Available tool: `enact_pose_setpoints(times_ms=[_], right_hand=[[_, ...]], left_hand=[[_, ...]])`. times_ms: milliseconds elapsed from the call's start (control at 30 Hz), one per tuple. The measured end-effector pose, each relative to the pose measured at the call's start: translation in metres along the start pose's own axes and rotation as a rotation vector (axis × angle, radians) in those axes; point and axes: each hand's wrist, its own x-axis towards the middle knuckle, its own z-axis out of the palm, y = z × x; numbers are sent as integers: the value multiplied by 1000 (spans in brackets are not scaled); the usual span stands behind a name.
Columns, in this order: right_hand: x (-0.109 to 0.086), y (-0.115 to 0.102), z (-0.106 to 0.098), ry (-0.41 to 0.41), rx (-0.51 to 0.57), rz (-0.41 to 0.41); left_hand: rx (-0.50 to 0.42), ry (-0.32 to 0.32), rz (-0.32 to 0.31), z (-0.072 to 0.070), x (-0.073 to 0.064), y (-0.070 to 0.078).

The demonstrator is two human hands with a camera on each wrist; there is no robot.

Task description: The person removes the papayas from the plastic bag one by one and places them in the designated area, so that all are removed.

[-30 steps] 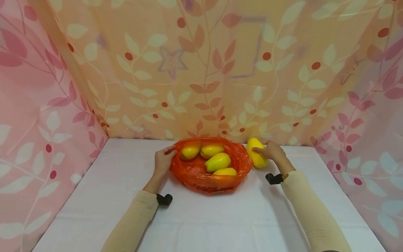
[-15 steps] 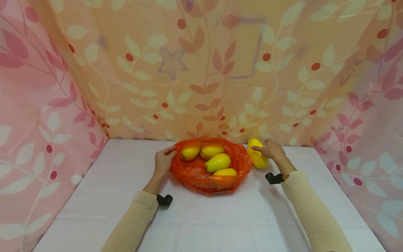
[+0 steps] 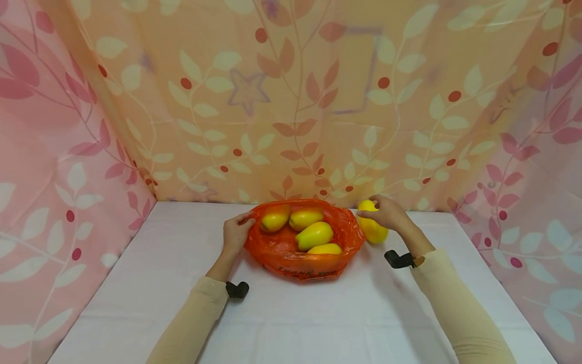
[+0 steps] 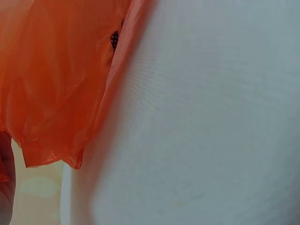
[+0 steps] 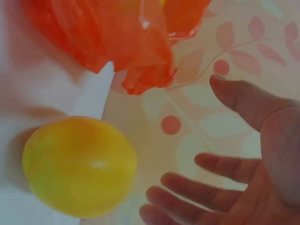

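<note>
White surface, orange-red bag of yellow fruits near far edge, your left fingers clamped on its rim, your right fingers apart beside loose fruit

Red-orange bag, black lettering, yellow fruits, white tabletop, peach-and-pink leaf-patterned backdrop, beige sleeves
</note>
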Motion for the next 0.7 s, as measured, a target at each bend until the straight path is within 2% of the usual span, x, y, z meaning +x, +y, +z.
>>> enact_pose_setpoints(times_ms=[167, 433, 700], right_hand=[[-7, -10, -2, 5, 24, -61], [-16, -24, -1, 12, 76, -209], [-19, -36, 3, -3, 46, -315]], left_hand=[[-7, 0, 3, 0, 0, 0], [-7, 8, 7, 2, 0, -2], [4, 6, 22, 2, 1, -2]])
